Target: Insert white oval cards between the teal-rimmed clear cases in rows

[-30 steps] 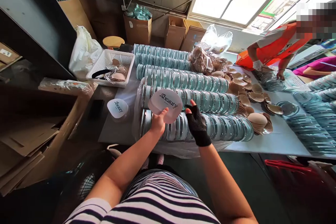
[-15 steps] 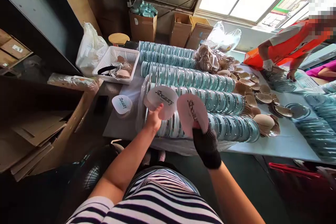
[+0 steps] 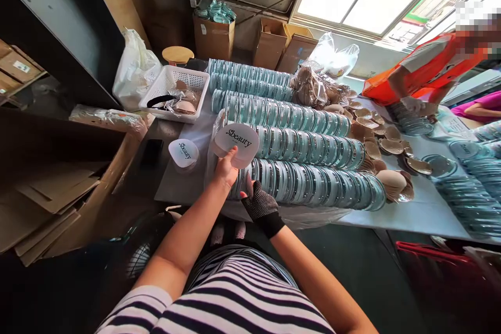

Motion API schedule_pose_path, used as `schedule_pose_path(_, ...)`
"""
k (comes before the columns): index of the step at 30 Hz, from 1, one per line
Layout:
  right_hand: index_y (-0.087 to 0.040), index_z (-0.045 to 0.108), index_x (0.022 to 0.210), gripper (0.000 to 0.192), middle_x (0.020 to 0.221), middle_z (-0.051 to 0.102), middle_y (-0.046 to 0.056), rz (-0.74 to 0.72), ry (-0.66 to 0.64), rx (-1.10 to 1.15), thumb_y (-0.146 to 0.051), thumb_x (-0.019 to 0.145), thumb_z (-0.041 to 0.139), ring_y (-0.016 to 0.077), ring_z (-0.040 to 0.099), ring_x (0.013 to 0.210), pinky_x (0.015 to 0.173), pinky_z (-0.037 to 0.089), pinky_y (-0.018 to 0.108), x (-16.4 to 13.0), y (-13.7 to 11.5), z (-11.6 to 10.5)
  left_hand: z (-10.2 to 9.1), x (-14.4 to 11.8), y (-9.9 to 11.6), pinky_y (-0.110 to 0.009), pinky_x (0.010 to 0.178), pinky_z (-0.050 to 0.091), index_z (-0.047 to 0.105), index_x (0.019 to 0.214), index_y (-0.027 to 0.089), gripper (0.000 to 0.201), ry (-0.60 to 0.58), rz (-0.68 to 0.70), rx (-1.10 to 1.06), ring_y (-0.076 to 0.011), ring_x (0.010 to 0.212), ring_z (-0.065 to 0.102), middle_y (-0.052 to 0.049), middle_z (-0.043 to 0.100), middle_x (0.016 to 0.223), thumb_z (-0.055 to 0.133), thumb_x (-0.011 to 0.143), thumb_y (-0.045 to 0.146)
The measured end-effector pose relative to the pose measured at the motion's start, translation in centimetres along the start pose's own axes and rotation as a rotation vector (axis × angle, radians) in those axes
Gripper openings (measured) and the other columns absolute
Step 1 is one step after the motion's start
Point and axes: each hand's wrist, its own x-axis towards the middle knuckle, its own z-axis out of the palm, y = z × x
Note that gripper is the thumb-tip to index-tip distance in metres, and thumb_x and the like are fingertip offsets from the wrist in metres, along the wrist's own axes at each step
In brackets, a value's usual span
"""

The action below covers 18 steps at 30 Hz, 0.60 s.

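My bare left hand [image 3: 227, 167] grips a white rounded disc [image 3: 237, 141] with "Sbeauty" printed in black, thumb on its face. My right hand [image 3: 261, 203], in a black dotted fingerless glove, is closed at the left end of the nearest row of discs [image 3: 313, 182]. Between its fingers shows a thin pinkish disc [image 3: 249, 185] turned edge-on, close against that row. Left of my hands, a small pile of printed discs [image 3: 183, 154] lies on the table, lettering up. Behind them run several more rows of clear, bluish discs [image 3: 289, 112] standing on edge.
A white basket [image 3: 204, 88] with beige pads stands at the left rear. Brown-beige pads [image 3: 391, 180] lie at the rows' right ends. Across the table, a person in an orange vest [image 3: 422, 75] handles discs. An open carton [image 3: 113, 167] is at the left.
My right hand has moved left and down to the near row's end, its disc turning from face-on to edge-on. My left hand has shifted slightly left, still holding its disc.
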Motion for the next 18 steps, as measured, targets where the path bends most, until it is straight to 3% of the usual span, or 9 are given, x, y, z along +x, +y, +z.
schedule_pose_path(4,-0.017,0.054,0.1,0.027,0.077,0.068,0.006,-0.006,0.078,0.244,-0.036,0.093,0.037,0.0182,0.064,0.066,0.058,0.041,0.025,-0.9,1.5,1.1,0.1,0.2,0.2,-0.041,0.102,0.049,0.065,0.113,0.019,0.04,0.008,-0.02,-0.026,-0.0218,0.111,0.064,-0.007,0.072,0.112,0.071,0.075,0.008)
schedule_pose_path(8,-0.02,0.053,0.094,0.027,0.075,0.067,0.003,0.064,0.02,0.58,-0.04,0.093,0.035,0.0135,0.059,0.052,0.048,0.04,0.023,-0.9,1.9,1.7,0.0,0.2,0.2,-0.043,0.1,0.049,0.066,0.111,0.018,0.036,-0.001,-0.03,-0.026,-0.0226,0.109,0.065,-0.008,0.073,0.11,0.07,0.076,0.008)
schedule_pose_path(10,-0.02,0.054,0.094,0.027,0.079,0.068,0.004,0.06,0.025,0.546,-0.038,0.094,0.034,0.0125,0.059,0.053,0.049,0.04,0.022,-0.5,1.8,1.4,-0.1,0.2,0.2,-0.042,0.1,0.05,0.066,0.111,0.018,0.037,0.004,-0.041,-0.028,-0.022,0.108,0.066,-0.007,0.073,0.109,0.07,0.076,0.009)
schedule_pose_path(14,-0.019,0.056,0.086,0.018,0.084,0.07,0.007,-0.009,0.074,0.244,-0.028,0.091,0.042,0.0144,0.064,0.069,0.059,0.039,0.022,0.0,2.4,0.4,-0.2,0.2,0.3,-0.04,0.099,0.05,0.066,0.111,0.019,0.036,0.018,-0.075,-0.043,-0.0206,0.105,0.067,-0.006,0.074,0.105,0.069,0.077,0.008)
schedule_pose_path(18,-0.018,0.057,0.088,0.013,0.078,0.069,0.004,0.046,-0.024,0.246,-0.022,0.089,0.045,0.0109,0.061,0.06,0.054,0.036,0.019,0.8,2.3,-0.1,0.0,0.0,0.5,-0.04,0.096,0.052,0.066,0.109,0.018,0.032,0.016,-0.089,-0.057,-0.0203,0.099,0.069,-0.006,0.075,0.099,0.066,0.079,0.007)
